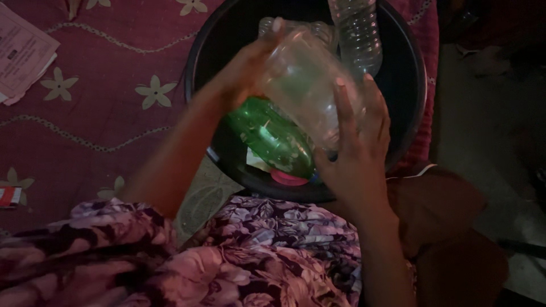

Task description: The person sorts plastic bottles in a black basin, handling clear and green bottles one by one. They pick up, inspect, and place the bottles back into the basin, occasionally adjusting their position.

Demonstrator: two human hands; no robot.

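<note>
Both hands grip 1 clear plastic bottle [304,85], held tilted above a black round bin [409,102]. The left hand [244,71] wraps its far-left side, fingers curled over the top; the right hand [358,150] presses its near-right side with fingers spread. Just under the clear bottle, a green bottle [273,136] lies in the bin beside a pink cap [287,178]. Another clear bottle [358,34] stands at the bin's far side. The bin rests on a maroon flowered cloth [102,113], with papers [23,51] at far left.

Dim, reddish light; soft blur throughout, right side sunk in shadow.
</note>
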